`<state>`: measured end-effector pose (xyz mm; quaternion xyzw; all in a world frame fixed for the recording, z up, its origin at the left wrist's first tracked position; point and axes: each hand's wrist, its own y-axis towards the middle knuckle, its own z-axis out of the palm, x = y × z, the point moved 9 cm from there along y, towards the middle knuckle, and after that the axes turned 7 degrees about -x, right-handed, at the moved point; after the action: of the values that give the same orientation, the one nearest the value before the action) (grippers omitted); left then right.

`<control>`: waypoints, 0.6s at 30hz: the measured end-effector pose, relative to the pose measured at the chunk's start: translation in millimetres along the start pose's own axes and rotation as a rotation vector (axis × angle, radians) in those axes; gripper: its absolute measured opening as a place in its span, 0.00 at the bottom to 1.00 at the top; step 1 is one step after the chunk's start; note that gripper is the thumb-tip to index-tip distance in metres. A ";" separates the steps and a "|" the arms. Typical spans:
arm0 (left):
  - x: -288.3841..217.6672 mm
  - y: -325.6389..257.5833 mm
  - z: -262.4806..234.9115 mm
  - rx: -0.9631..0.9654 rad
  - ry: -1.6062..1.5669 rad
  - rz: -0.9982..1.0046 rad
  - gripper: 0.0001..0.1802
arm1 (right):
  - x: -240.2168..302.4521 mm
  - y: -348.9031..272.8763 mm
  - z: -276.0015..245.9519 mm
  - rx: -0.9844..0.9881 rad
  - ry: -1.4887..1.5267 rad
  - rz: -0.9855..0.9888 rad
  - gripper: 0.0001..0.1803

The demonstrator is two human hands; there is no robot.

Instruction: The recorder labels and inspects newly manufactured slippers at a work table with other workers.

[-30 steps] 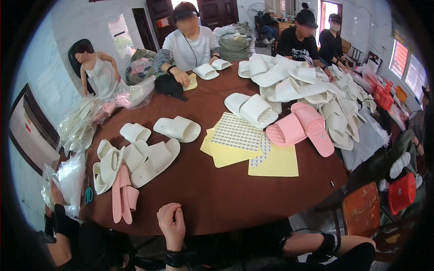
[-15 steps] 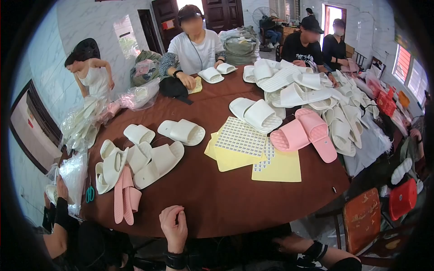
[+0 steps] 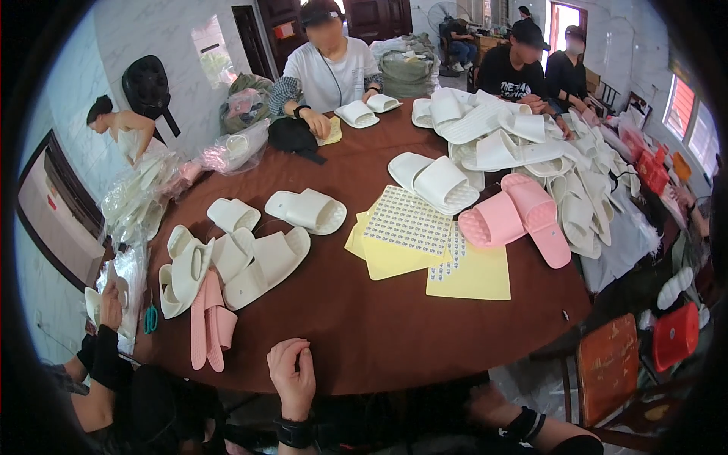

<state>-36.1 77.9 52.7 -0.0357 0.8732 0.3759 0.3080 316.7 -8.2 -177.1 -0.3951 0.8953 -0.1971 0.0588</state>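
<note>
My left hand (image 3: 292, 371) rests at the table's near edge with its fingers curled in; nothing shows in it. Below the edge on the right, my right hand (image 3: 489, 406) lies in shadow, its fingers too dark to make out. Ahead of the left hand, to its left, is a pair of pink slippers (image 3: 214, 327) beside several white slippers (image 3: 269, 262). Sheets of small stickers (image 3: 407, 221) on yellow backing lie farther ahead on the right. Touching them are a white slipper pair (image 3: 436, 183) and another pink pair (image 3: 516, 216).
A large heap of white slippers (image 3: 500, 136) covers the table's far right. Teal scissors (image 3: 151, 319) lie at the left edge, near a co-worker's hand (image 3: 111, 305). Across the table a person in white (image 3: 337, 72) touches a yellow sheet. A wooden chair (image 3: 609, 371) stands at right.
My hands have hardly moved. The co-worker's hand at lower left has risen with a white slipper. The person at far left has bent lower, and the whole view has shifted slightly.
</note>
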 end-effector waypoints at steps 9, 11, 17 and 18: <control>-16.8 0.9 0.7 0.027 0.009 0.063 0.08 | -14.7 -14.8 -31.0 -0.132 0.587 0.081 0.22; -33.4 -4.0 2.9 0.080 -0.111 0.066 0.11 | -12.9 -24.1 -13.4 0.023 0.764 0.114 0.24; -112.3 -39.1 27.4 0.551 -0.664 0.158 0.07 | -5.8 -39.5 27.0 0.298 0.801 0.096 0.24; -123.2 -49.3 40.6 0.693 -0.716 0.187 0.10 | -7.0 -40.7 20.4 0.220 0.851 0.079 0.24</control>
<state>98.6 49.5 69.6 0.2780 0.7857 0.0787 0.5471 354.6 -34.2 -179.9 -0.2355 0.8280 -0.4338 -0.2659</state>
